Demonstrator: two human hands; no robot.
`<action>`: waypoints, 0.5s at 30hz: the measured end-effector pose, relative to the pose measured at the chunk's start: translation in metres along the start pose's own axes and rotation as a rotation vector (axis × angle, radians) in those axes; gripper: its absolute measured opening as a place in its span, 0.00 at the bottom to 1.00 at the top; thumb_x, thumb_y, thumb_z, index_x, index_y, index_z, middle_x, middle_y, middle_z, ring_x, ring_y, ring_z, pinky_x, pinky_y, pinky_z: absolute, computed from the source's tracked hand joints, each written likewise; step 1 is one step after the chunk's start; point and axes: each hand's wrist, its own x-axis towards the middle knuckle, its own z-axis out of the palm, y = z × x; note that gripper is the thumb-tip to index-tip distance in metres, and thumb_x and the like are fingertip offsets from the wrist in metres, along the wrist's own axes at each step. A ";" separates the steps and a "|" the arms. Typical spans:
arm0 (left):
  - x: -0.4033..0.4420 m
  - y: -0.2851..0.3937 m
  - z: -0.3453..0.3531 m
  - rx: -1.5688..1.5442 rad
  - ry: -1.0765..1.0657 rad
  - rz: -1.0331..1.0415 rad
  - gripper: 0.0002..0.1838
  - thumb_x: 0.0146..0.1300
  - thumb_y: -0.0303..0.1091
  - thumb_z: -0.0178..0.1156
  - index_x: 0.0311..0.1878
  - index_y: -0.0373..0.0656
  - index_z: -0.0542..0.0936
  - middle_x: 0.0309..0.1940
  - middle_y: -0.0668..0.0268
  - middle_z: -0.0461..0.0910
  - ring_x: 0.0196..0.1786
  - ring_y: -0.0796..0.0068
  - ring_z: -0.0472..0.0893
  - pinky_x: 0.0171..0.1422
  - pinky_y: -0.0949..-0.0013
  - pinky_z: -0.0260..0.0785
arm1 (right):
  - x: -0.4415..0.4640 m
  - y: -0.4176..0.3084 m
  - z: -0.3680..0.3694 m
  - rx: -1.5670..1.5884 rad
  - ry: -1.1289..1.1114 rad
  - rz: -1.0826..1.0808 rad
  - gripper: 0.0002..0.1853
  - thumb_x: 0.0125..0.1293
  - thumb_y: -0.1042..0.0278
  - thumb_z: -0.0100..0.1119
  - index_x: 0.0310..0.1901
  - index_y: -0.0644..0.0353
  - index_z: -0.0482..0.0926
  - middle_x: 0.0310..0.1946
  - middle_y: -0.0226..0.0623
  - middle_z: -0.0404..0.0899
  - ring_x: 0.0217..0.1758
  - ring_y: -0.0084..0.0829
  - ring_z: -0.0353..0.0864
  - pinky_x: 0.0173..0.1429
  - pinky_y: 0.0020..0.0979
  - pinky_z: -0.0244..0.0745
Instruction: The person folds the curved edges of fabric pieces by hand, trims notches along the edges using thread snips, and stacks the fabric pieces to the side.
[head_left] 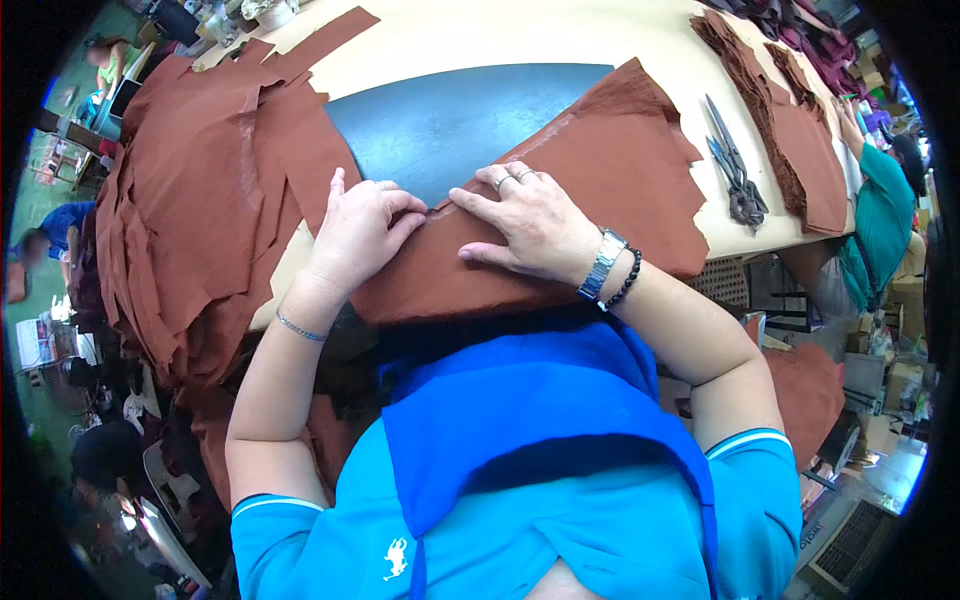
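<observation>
A reddish-brown leather-like piece (pixel 600 170) lies over a dark, smooth board (pixel 450 115) and reaches the table's front edge. A pale line runs along its upper left edge. My left hand (pixel 365 225) pinches at that edge, thumb and index finger together; what is between them is too small to make out. My right hand (pixel 530 220) rests on the piece just to the right, fingers apart, with the index fingertip near the same edge. To the left lies a large pile of similar brown pieces (pixel 200 180).
Large scissors (pixel 735 160) lie on the pale table (pixel 660 30) at the right. Beyond them are more stacked brown pieces (pixel 800 150). A person in a green top (pixel 880 210) is at the far right. Other people (pixel 62 225) are at the far left.
</observation>
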 end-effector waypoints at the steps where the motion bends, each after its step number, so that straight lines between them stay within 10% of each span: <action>1: -0.002 -0.003 0.001 0.007 0.040 0.057 0.07 0.65 0.40 0.63 0.41 0.53 0.88 0.36 0.71 0.82 0.46 0.69 0.82 0.77 0.32 0.48 | 0.001 -0.001 0.000 -0.012 -0.013 -0.004 0.34 0.64 0.36 0.59 0.65 0.50 0.75 0.59 0.52 0.73 0.62 0.53 0.74 0.66 0.46 0.71; 15: -0.013 -0.032 0.000 0.207 0.184 0.311 0.06 0.62 0.34 0.64 0.40 0.56 0.88 0.38 0.76 0.82 0.47 0.74 0.81 0.79 0.34 0.47 | 0.020 -0.019 -0.023 -0.037 -0.278 0.024 0.41 0.57 0.29 0.63 0.69 0.40 0.72 0.60 0.68 0.69 0.58 0.63 0.76 0.55 0.51 0.80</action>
